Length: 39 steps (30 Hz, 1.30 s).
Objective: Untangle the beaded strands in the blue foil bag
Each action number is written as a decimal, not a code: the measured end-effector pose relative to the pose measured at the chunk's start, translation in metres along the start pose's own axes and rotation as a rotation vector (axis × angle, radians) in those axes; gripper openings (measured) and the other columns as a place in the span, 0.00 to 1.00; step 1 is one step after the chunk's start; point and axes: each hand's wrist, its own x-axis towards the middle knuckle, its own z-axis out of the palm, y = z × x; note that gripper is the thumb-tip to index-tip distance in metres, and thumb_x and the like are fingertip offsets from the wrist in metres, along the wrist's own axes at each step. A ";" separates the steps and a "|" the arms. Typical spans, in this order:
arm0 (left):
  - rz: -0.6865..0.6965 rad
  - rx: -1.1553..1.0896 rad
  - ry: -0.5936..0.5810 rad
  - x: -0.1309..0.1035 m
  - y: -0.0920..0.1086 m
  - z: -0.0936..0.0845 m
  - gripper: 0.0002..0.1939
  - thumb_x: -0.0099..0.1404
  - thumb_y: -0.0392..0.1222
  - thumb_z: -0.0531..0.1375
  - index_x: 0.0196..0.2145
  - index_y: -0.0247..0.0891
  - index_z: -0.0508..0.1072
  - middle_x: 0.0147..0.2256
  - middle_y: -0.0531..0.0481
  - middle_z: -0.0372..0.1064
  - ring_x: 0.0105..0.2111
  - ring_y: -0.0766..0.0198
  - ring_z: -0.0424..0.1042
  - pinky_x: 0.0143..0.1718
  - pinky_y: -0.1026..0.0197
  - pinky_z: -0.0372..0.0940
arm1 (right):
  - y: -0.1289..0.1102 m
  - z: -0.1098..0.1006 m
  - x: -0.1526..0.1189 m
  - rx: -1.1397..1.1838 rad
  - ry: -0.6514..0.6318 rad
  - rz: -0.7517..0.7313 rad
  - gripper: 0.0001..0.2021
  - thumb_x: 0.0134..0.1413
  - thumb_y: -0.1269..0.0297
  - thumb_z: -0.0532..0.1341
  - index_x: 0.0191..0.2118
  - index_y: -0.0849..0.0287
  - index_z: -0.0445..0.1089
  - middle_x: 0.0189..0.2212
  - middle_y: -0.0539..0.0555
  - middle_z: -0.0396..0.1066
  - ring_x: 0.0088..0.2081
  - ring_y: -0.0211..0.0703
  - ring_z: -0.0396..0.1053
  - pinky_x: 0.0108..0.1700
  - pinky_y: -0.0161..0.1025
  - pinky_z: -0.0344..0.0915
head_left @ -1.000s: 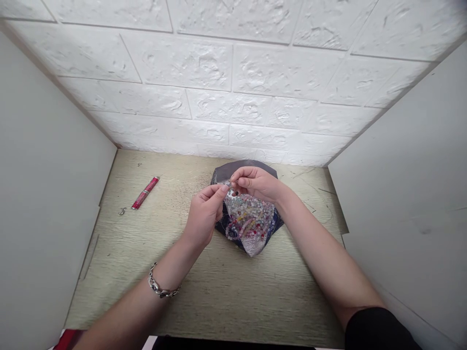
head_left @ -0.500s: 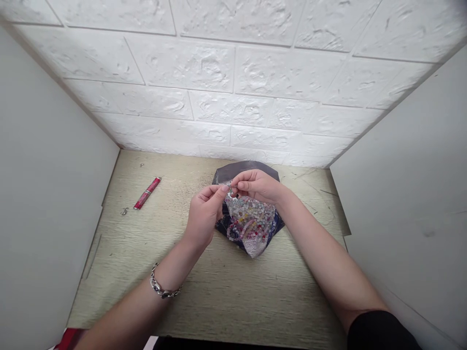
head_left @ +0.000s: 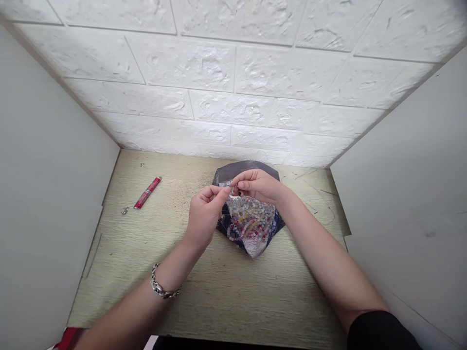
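Note:
A dark fabric pouch [head_left: 248, 171], spread open, lies on the wooden table and holds many small beads [head_left: 251, 214] in clear, white, pink, red and yellow. Over its upper left part, my left hand [head_left: 206, 214] pinches something tiny, perhaps a bead or thread, with thumb and forefinger; a thin thread shows faintly below. My right hand [head_left: 255, 185] is closed in a pinch just to the right, its fingertips almost touching the left ones. What sits between the right fingertips is too small to make out.
On the table [head_left: 233, 301], a red tube [head_left: 147, 193] lies at left, with small metal pieces [head_left: 125, 210] beside it. Loose threads [head_left: 321, 194] lie at right. A white brick-patterned wall [head_left: 233, 102] stands behind, with grey panels on both sides.
The fingertips of both hands have shifted very slightly; both stay pinched above the pouch. Nothing else has visibly moved.

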 end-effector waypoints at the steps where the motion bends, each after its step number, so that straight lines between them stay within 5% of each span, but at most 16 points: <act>1: 0.003 0.003 -0.001 0.000 0.000 0.000 0.10 0.52 0.44 0.61 0.21 0.35 0.68 0.13 0.60 0.47 0.14 0.77 0.44 0.14 0.70 0.41 | 0.000 0.000 0.000 0.001 0.002 -0.001 0.05 0.41 0.68 0.65 0.29 0.60 0.74 0.24 0.48 0.71 0.28 0.29 0.67 0.31 0.28 0.62; 23: 0.018 0.025 0.009 0.002 -0.002 0.000 0.11 0.53 0.46 0.61 0.23 0.35 0.69 0.13 0.60 0.47 0.14 0.78 0.44 0.14 0.70 0.41 | 0.000 0.002 0.000 -0.009 0.022 0.008 0.06 0.39 0.67 0.66 0.29 0.60 0.73 0.23 0.49 0.71 0.28 0.30 0.66 0.30 0.29 0.63; 39: 0.029 0.132 0.021 0.002 -0.001 0.000 0.10 0.52 0.45 0.61 0.23 0.34 0.72 0.15 0.58 0.59 0.14 0.78 0.48 0.16 0.70 0.47 | 0.005 -0.003 0.001 -0.194 0.046 0.019 0.10 0.41 0.62 0.65 0.33 0.59 0.73 0.26 0.50 0.70 0.27 0.30 0.64 0.26 0.30 0.58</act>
